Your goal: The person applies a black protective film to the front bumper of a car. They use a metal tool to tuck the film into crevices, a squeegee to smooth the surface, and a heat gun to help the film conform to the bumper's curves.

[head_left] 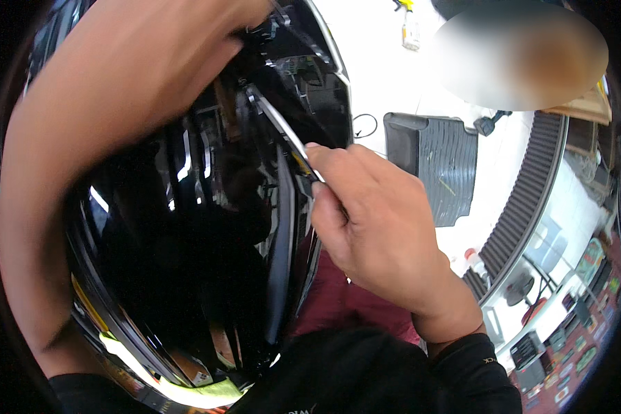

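Note:
A glossy black car panel [179, 241] curves across the left half of the view and mirrors its surroundings. Against its right side runs a thin, pale, shiny strip [280, 124], slanting down toward my right hand [379, 221]. Thumb and forefinger of that hand are closed on the strip's lower end. My left arm bends over the panel from the lower left, and my left hand [238, 17] reaches to the top edge beside the panel's far part. Its fingers are cut off or hidden, so I cannot make out whether it holds anything.
Right of the car, a black ribbed floor mat [445, 165] lies on the white floor. A spray bottle with a yellow head [410, 31] stands farther off. A long dark ribbed strip [521, 196] curves along the right. Yellow-green cloth [207, 393] lies at the panel's near edge.

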A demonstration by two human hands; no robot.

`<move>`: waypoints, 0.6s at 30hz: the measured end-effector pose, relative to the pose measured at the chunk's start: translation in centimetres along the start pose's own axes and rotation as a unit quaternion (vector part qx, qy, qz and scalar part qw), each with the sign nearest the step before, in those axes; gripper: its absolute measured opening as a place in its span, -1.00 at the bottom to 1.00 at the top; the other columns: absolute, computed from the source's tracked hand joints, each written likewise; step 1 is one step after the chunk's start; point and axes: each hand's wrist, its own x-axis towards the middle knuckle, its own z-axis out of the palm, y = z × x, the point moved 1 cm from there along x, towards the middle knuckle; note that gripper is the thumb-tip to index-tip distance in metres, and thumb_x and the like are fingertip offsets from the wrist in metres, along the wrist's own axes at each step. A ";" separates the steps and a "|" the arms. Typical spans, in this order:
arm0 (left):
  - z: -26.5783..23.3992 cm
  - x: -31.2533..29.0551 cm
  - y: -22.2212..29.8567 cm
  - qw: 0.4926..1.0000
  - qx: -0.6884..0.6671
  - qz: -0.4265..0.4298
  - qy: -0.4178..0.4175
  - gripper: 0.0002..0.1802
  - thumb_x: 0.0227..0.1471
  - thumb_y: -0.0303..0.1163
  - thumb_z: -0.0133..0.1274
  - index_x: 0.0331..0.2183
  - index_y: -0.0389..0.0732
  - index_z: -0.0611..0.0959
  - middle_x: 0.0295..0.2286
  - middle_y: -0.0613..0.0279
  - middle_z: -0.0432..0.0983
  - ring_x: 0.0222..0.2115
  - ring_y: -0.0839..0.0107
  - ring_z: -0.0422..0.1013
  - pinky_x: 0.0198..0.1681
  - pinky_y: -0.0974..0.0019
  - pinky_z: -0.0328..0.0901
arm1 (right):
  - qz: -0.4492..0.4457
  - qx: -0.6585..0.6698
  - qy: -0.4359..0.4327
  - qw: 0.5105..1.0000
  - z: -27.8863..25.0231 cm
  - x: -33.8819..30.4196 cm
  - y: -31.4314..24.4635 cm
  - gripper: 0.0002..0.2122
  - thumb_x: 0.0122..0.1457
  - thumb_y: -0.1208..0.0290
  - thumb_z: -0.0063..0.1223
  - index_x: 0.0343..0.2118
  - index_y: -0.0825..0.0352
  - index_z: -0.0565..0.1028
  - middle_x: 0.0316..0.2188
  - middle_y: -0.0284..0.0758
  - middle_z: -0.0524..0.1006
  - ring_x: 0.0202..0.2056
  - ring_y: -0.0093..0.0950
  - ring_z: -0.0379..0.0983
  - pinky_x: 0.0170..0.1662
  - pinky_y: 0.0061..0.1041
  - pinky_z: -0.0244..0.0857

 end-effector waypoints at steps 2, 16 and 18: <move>-1.1 -4.3 3.2 0.999 0.018 -0.030 0.010 -0.58 -0.11 -0.50 0.18 -0.11 -0.20 0.60 -0.26 0.11 0.38 -0.15 0.12 0.36 0.08 0.01 0.18 | -0.039 0.047 -0.020 0.998 -0.2 -0.2 -0.3 -0.72 0.02 0.64 0.11 -0.14 0.45 0.48 -0.52 -0.19 0.41 -0.50 -0.21 0.41 -0.42 -0.30 0.30; -1.8 -3.9 6.7 0.991 -0.031 -0.037 -0.127 -0.46 -0.02 0.11 0.15 -0.13 -0.09 0.64 -0.41 0.21 0.18 -0.33 0.22 0.17 -0.16 0.14 0.10 | -0.031 0.075 -0.057 0.995 -0.9 0.2 0.5 -0.71 0.01 0.62 0.10 -0.14 0.39 0.48 -0.50 -0.22 0.38 -0.48 -0.20 0.41 -0.43 -0.29 0.29; -1.7 -3.8 6.9 0.992 -0.036 -0.033 -0.119 -0.50 -0.04 0.05 0.19 -0.15 -0.09 0.64 -0.42 0.22 0.19 -0.33 0.24 0.19 -0.15 0.14 0.10 | -0.030 0.082 -0.060 0.994 -1.0 0.1 0.5 -0.70 0.01 0.61 0.11 -0.13 0.39 0.47 -0.49 -0.22 0.38 -0.46 -0.20 0.42 -0.41 -0.29 0.30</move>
